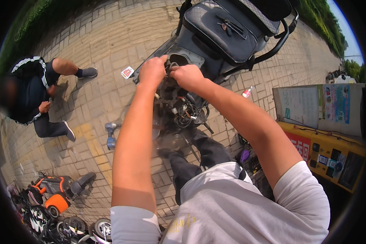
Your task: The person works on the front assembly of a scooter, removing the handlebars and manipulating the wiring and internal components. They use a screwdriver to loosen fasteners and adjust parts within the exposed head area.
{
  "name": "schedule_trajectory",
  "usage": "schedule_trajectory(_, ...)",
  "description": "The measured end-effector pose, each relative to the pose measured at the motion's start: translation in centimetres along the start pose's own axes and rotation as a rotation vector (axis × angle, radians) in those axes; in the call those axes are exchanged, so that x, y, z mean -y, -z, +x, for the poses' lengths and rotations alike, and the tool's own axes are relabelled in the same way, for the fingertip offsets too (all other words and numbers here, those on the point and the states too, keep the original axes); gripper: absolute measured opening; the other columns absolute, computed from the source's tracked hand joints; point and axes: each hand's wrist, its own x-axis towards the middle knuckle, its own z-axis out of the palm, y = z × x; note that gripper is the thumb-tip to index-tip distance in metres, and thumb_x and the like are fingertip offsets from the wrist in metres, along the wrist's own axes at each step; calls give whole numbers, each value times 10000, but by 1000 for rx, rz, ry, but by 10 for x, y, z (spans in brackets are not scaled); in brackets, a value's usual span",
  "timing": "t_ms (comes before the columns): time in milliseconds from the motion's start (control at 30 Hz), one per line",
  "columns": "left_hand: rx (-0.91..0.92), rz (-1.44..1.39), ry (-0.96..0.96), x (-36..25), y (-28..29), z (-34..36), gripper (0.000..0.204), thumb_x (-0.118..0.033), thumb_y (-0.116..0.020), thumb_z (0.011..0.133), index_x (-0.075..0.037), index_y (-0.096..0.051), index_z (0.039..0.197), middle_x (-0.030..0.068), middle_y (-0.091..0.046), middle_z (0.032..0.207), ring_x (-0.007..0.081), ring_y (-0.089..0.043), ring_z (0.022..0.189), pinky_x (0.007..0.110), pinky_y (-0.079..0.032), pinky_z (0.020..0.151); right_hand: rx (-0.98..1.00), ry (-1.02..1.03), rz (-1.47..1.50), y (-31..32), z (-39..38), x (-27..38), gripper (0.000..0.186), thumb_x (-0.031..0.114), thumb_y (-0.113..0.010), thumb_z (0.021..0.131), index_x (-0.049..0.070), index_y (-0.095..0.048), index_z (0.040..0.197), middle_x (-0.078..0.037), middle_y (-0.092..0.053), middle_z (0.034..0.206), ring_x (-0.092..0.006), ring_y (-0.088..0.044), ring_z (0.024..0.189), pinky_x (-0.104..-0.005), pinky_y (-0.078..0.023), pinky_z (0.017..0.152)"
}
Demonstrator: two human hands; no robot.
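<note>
Both my arms reach out to a partly stripped black electric scooter (209, 30), over the opening in its body. My left hand (152, 72) is closed at the left rim of the opening, its fingertips hidden. Beside it my right hand (188, 76) is closed too, fingers curled near a small grey looped part (173, 65). What either hand grips is covered by the fingers. Below the hands hangs a tangle of wires (187, 114) with white connectors. On the padded black seat (203, 24) lie a metal tool (236, 29) and small items.
A blue cordless drill (111, 136) stands on the paving left of my legs. A person (34, 91) is at the left. Lower left are an orange-and-black machine (57, 201) and several wheels (103, 227). A small bottle (247, 92) and yellow cabinet (321, 152) are at right.
</note>
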Motion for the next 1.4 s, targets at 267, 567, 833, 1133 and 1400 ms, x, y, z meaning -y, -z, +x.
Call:
schedule_trajectory(267, 4, -3, -5, -2, 1, 0, 304, -83, -498, 838, -127, -640, 1104, 172, -652, 904, 365, -619, 826, 459, -499, 729, -96, -154, 126, -7, -53, 11, 134, 149, -633, 721, 100, -656, 843, -45, -642, 923, -268, -652, 725, -379, -516, 599)
schedule_trajectory(567, -15, 8, -21, -4, -1, 1, 294, -82, -495, 834, -151, -627, 1087, 138, -659, 877, 352, -634, 815, 460, -514, 701, -271, -986, 841, -25, -8, 20, 306, 187, -632, 810, 130, -646, 1110, -176, -660, 986, -380, -620, 914, -451, -491, 790)
schedule_trajectory(833, -6, 23, -26, -3, 1, 1, 276, -85, -503, 829, -139, -632, 1068, 152, -652, 860, 367, -625, 802, 470, -507, 697, -275, -844, 628, -25, -32, 43, 246, 145, -598, 805, 89, -653, 1038, -192, -658, 903, -377, -617, 871, -448, -487, 771)
schedule_trajectory(1133, -19, -24, -33, -5, 4, 0, 288, -96, -515, 831, -147, -647, 1083, 157, -654, 903, 368, -620, 822, 465, -502, 714, -472, -535, 495, -25, -23, 35, 195, 95, -553, 786, 112, -626, 966, -94, -654, 905, -332, -630, 775, -440, -493, 652)
schedule_trajectory(1400, -3, 2, -5, -4, 5, -2, 307, -89, -506, 831, -140, -646, 1100, 172, -651, 909, 367, -623, 827, 465, -504, 721, -419, -569, 458, -41, -60, 45, 187, 100, -524, 816, 138, -611, 977, -42, -651, 931, -311, -637, 750, -425, -493, 617)
